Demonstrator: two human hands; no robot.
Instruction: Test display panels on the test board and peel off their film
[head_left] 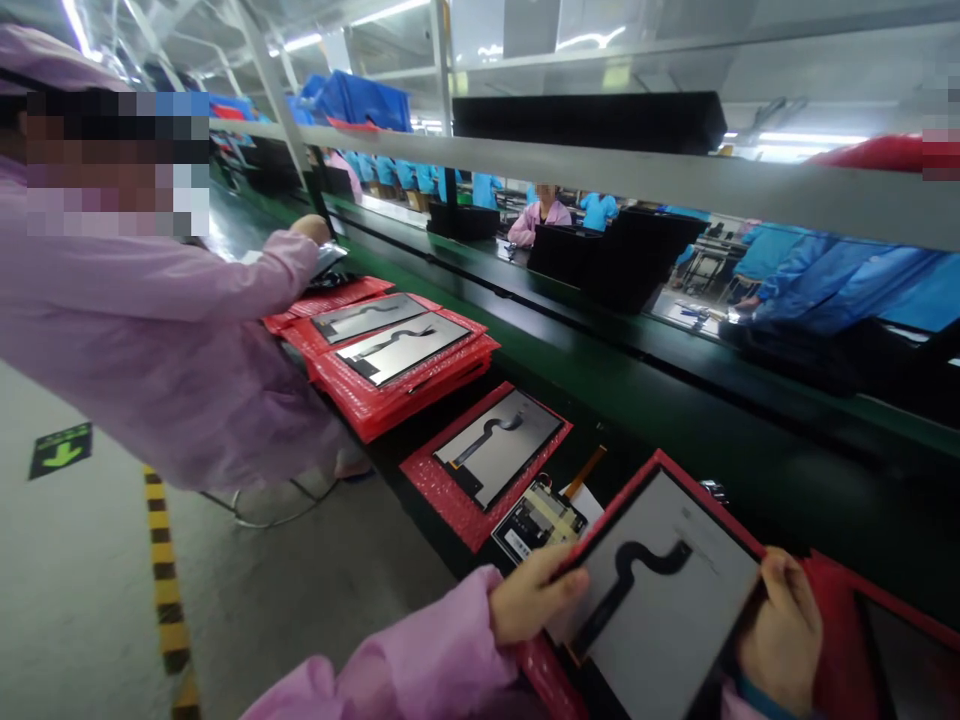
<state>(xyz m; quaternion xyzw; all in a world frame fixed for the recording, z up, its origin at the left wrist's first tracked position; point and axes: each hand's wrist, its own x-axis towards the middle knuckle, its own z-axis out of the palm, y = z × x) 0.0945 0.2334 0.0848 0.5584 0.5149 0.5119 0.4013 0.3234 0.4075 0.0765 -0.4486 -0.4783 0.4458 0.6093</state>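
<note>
Lower right of frame: left hand (531, 598) pinched the left edge of a grey display panel (667, 610), thumb on top, fingers curled under. Right hand (780, 630) closed around the panel's right edge. Panel was tilted, black flex cable (628, 580) across its face, red bubble-wrap sleeve (679, 478) behind it. Centre: another panel on red wrap (491, 450), small circuit board (538, 520) just beside it. Centre left: stack of wrapped panels (397, 355). Upper left: co-worker in a pink sleeve (172, 300).

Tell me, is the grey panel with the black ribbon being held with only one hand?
No, both hands grip it: the left hand holds the grey panel at its left edge and the right hand at its right edge.
</note>
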